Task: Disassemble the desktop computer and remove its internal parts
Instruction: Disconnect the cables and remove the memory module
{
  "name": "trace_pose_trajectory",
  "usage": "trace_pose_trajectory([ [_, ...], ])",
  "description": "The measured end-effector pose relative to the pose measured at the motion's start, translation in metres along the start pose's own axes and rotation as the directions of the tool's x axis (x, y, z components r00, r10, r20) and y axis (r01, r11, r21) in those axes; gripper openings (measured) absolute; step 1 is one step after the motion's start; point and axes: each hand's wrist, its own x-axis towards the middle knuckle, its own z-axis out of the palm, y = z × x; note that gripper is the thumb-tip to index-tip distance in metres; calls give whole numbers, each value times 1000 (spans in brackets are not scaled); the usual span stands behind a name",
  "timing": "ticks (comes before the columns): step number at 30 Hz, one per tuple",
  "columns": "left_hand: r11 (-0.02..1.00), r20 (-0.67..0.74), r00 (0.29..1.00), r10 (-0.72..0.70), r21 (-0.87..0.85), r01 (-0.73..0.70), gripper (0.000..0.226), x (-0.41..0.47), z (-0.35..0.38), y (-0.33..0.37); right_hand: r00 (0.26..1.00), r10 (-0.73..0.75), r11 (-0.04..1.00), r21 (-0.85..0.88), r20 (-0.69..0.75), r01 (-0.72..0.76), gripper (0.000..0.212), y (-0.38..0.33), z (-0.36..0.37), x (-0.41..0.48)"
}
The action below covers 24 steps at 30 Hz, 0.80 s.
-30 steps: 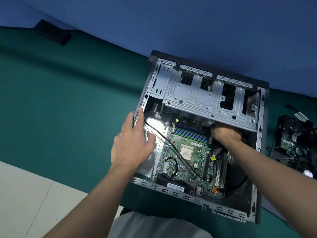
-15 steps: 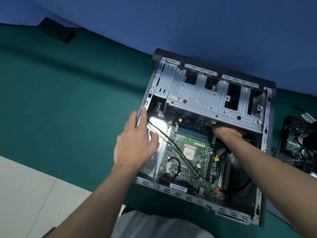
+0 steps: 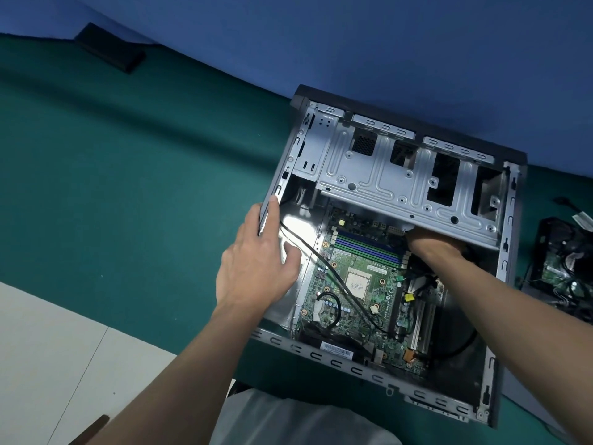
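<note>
A dark green cloth-covered tabletop meets a blue wall. On it lies one grey metal desktop computer case, open side up, its long axis running from the person to the wall, with the silver drive cage at the far end. Inside is one green motherboard. The left hand rests with straight fingers on the case's left wall. The right hand reaches under the cage with its fingers hidden, so its grip cannot be told.

Head camera, close above computer case, facing steeply down, forward.
</note>
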Motion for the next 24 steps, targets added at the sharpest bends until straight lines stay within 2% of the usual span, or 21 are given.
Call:
trace_pose_trajectory([
  [1,1000,0,1000,-1,1,1,73,0,0,0,999,28,999,39,22,-29,43,2,1,1],
  [2,1000,1,1000,-4,-1,4,73,0,0,0,999,21,1000,7,46,-21,45,2,1,2],
  [4,1000,7,1000,-8,-12,8,74,1,0,1,1000,20,998,51,20,-21,43,4,2,7],
  [8,1000,0,1000,-1,-3,1,74,1,0,0,999,44,991,128,-21,-41,27,-2,2,9],
  [12,1000,-20,1000,-1,9,1,74,1,1,1,996,30,984,179,-79,-15,30,-7,3,1],
  [14,1000,-25,1000,4,14,-3,74,0,1,1,985,65,980,194,-162,-32,32,-7,4,-7],
  [17,1000,-27,1000,1,2,-1,75,1,1,0,923,99,990,134,-372,-52,28,-6,5,-22],
  [21,1000,-41,999,-2,-11,2,71,1,2,0,891,-33,999,-3,-453,35,32,-9,11,-56],
  [24,1000,-55,999,-2,-18,1,71,1,2,-1,835,-139,981,39,-533,188,25,-12,22,-84],
])
